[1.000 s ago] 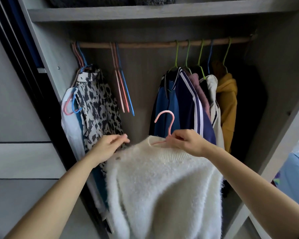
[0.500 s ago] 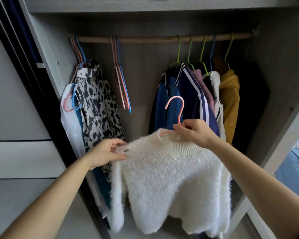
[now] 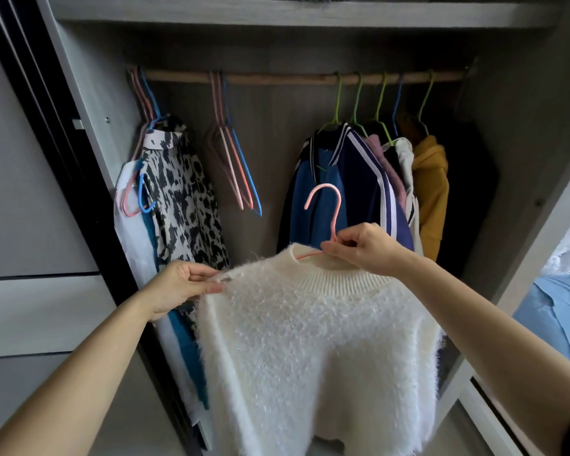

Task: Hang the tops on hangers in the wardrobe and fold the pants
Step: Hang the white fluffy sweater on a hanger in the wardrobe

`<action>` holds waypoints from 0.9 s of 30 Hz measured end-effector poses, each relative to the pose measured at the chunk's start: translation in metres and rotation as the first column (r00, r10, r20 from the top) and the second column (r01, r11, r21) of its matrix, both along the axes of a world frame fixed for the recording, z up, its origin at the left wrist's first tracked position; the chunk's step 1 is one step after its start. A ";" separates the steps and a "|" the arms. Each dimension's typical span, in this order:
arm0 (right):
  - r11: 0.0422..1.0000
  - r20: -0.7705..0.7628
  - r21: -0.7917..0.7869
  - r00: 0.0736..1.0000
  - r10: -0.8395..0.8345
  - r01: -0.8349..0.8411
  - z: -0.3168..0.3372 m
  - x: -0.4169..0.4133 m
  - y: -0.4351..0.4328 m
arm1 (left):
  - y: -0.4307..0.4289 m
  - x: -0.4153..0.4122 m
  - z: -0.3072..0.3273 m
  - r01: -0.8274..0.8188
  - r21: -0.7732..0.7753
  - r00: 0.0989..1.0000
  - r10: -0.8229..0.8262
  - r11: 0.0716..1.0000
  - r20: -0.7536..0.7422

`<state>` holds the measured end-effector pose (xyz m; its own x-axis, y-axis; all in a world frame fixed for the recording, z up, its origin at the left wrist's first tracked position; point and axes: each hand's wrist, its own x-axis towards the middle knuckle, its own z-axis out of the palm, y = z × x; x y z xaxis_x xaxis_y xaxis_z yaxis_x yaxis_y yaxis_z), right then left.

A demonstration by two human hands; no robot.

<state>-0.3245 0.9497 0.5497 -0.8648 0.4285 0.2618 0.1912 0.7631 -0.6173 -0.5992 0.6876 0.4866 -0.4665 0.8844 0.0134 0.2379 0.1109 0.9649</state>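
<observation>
Grey wardrobe (image 3: 89,103) panels are framing a wooden rail (image 3: 277,79), and its contents are hanging in groups: a leopard-print blouse (image 3: 185,199) at the left end, a bunch of empty hangers (image 3: 221,106) beside it, and a navy striped jacket (image 3: 359,179) and mustard hoodie (image 3: 431,192) crowding the right among other tops. You are holding the white fluffy sweater (image 3: 316,340) below the rail, in front of the gap between those groups. Your right hand (image 3: 366,248) is pinching the pink hanger (image 3: 335,218) at the base of its hook, just above the ribbed collar, leaving the hook standing free to catch the rail. Your left hand (image 3: 181,287) is pinching the sweater's left shoulder, probably seating the knit over the hanger arm so it is not slipping off. No pants are showing.
</observation>
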 end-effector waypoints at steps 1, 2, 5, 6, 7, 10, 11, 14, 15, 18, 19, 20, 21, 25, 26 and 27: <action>1.000 0.036 -0.020 0.999 0.009 -0.008 -0.001 -0.002 -0.004 | -0.003 -0.003 0.001 -0.003 0.004 1.000 0.003 1.000 -0.003; 0.999 0.071 -0.032 0.997 0.016 -0.014 -0.002 -0.004 -0.008 | -0.005 -0.005 0.001 -0.007 0.008 1.000 0.007 1.000 -0.009; 1.000 0.104 -0.021 0.994 0.020 -0.018 -0.004 -0.010 -0.021 | -0.014 -0.012 -0.004 -0.024 0.024 1.000 0.025 0.999 -0.010; 1.000 0.081 -0.018 0.997 0.021 -0.019 -0.004 -0.013 -0.025 | -0.017 -0.015 -0.005 -0.037 0.027 0.999 0.038 0.999 -0.018; 1.000 0.054 -0.015 0.998 0.021 -0.020 -0.003 -0.016 -0.030 | -0.019 -0.019 -0.006 -0.050 0.025 0.998 0.052 0.998 -0.045; 1.000 0.013 -0.003 1.000 0.018 -0.018 0.003 -0.030 -0.046 | -0.016 -0.021 0.002 -0.030 -0.020 0.970 0.024 0.999 -0.242; 1.000 0.007 -0.005 1.000 0.020 -0.020 0.006 -0.035 -0.051 | -0.010 -0.016 0.006 0.018 -0.030 0.963 -0.026 0.999 -0.268; 0.998 0.023 -0.010 0.998 0.066 -0.066 0.016 -0.047 -0.062 | 0.011 0.009 0.023 0.103 -0.033 0.935 -0.108 0.994 -0.338; 0.996 0.039 0.004 0.996 0.084 -0.084 0.018 -0.049 -0.065 | 0.017 0.016 0.027 0.087 -0.003 0.926 -0.083 0.996 -0.367; 0.995 0.044 0.040 0.995 0.092 -0.094 0.018 -0.048 -0.067 | 0.024 0.027 0.028 0.020 0.164 0.950 0.032 0.986 -0.311; 0.996 0.028 0.055 0.997 0.071 -0.072 0.017 -0.044 -0.064 | 0.024 0.027 0.026 0.002 0.212 0.960 0.058 0.977 -0.275; 0.996 0.008 0.083 0.999 0.037 -0.038 0.017 -0.039 -0.059 | 0.024 0.027 0.023 -0.018 0.243 0.967 0.078 0.970 -0.241; 0.993 -0.009 0.118 1.000 0.003 -0.002 0.018 -0.030 -0.052 | 0.025 0.027 0.022 -0.037 0.262 0.973 0.095 0.964 -0.212; 0.978 0.118 0.209 0.992 -0.051 0.025 0.024 0.008 -0.031 | 0.036 0.028 0.021 -0.093 0.307 0.985 0.132 0.947 -0.111; 0.980 0.142 0.198 0.988 -0.066 0.037 0.024 0.014 -0.030 | 0.041 0.029 0.022 -0.079 0.318 0.987 0.119 0.945 -0.108; 0.983 0.127 0.173 0.988 -0.091 0.068 0.023 0.020 -0.030 | 0.048 0.031 0.024 -0.052 0.327 0.987 0.098 0.944 -0.125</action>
<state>-0.3048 0.9197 0.5728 -0.8616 0.4574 0.2200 0.3278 0.8323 -0.4470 -0.5677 0.7356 0.5107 -0.5048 0.7847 0.3597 0.3738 -0.1769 0.9105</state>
